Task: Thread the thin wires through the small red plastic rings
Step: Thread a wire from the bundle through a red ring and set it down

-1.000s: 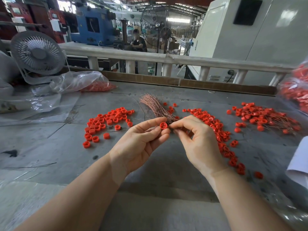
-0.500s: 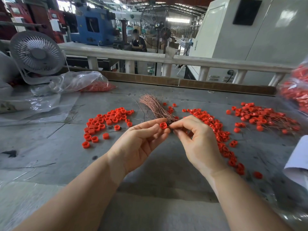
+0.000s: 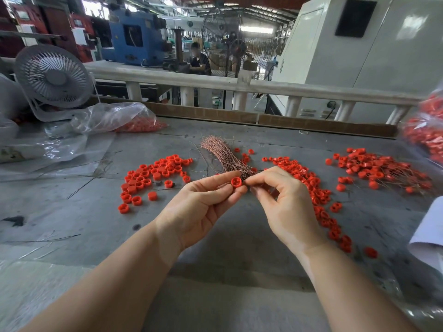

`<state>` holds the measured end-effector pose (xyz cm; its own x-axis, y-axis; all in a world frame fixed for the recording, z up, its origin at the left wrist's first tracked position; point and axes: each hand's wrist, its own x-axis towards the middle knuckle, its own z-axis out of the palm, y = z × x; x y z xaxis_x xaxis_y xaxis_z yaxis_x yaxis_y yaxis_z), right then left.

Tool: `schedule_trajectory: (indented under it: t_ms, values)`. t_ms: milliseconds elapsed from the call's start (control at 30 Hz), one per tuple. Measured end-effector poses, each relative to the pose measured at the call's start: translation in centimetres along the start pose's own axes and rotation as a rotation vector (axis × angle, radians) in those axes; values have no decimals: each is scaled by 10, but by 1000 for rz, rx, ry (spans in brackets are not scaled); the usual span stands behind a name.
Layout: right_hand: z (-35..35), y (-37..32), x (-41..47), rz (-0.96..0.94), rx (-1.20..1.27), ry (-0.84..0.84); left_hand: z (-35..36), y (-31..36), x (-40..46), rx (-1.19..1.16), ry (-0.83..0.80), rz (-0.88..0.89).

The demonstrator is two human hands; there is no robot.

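Note:
My left hand (image 3: 201, 207) pinches one small red plastic ring (image 3: 236, 182) between thumb and fingertips, its holes facing me. My right hand (image 3: 285, 207) pinches a thin wire end right beside that ring. Behind both hands a bundle of thin copper wires (image 3: 223, 154) fans out on the grey table (image 3: 72, 212). Loose red rings lie in a pile at the left (image 3: 153, 178) and in a strip at the right (image 3: 318, 200). Rings with wires through them lie in a heap at the far right (image 3: 374, 166).
A clear plastic bag with red rings (image 3: 119, 121) lies at the back left beside a white desk fan (image 3: 54, 79). Another bag of red rings (image 3: 426, 125) sits at the right edge. White paper (image 3: 429, 236) overhangs the right side. A railing (image 3: 239, 82) borders the table's back.
Both hands hold almost the same pose throughout; the ring and the wire end stay close together between the fingertips.

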<state>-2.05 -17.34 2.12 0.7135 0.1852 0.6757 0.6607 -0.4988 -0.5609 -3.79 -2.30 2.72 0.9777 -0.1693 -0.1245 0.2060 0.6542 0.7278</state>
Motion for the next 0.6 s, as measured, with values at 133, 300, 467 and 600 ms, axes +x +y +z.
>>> schedule_trajectory:
  t_ms: [133, 300, 467, 600]
  values:
    - [0, 0, 0, 3, 8, -7, 0, 0, -1, 59, -10, 9]
    - [0, 1, 0, -1, -1, -10, 0, 0, -1, 76, -24, -6]
    - [0, 3, -1, -14, 8, 7, 1, 0, -3, 69, -56, -6]
    - [0, 4, -1, 9, 19, 31, 1, -1, -2, 40, -61, -6]
